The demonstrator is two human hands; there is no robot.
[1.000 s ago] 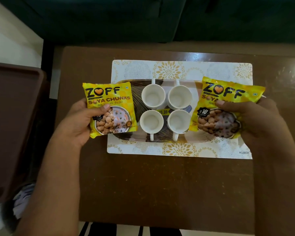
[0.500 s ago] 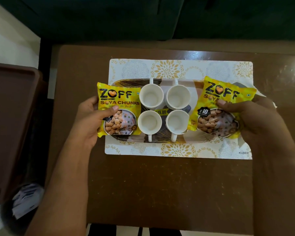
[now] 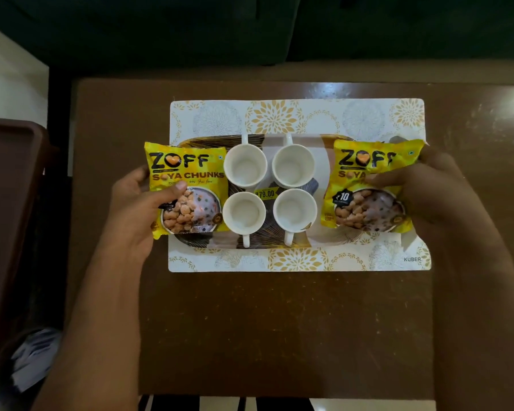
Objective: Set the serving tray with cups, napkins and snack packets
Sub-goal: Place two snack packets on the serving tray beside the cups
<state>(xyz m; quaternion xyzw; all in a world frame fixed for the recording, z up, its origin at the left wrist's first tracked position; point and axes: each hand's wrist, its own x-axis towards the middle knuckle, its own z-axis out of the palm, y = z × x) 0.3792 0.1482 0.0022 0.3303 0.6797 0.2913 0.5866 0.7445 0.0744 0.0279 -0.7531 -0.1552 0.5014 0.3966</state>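
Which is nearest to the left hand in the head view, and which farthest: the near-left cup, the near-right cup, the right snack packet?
From the left hand:
1. Near-left cup, just beside the left packet.
2. Near-right cup, right of the price sticker.
3. Right snack packet, at the tray's right end.

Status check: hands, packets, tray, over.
Left hand grips left packet; right hand grips right packet. Both over tray ends, flanking four empty cups. No napkins seen. Nothing blocking.

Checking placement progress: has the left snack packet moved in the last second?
Yes. The left snack packet moved rightward, closing its gap to the white cups on the tray.
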